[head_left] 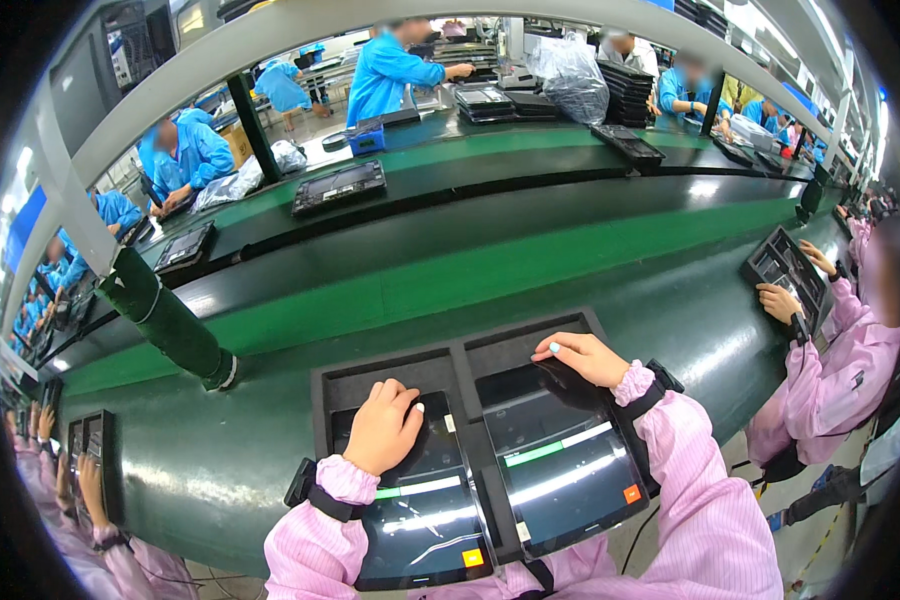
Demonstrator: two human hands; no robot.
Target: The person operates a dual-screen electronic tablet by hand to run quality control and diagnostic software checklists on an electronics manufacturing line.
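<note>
Black screens (pixel 562 500), far ends at left fingers (pixel 394 391) and right fingers (pixel 568 342).

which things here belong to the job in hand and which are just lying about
Job in hand:
left tablet, under left hand
right tablet, at right hand
black tray holding both

Apparently lying about:
blue box
clear plastic bag
black stack

Both dark screens (pixel 530 410) bear a small orange label (pixel 472 558), its print illegible.
</note>
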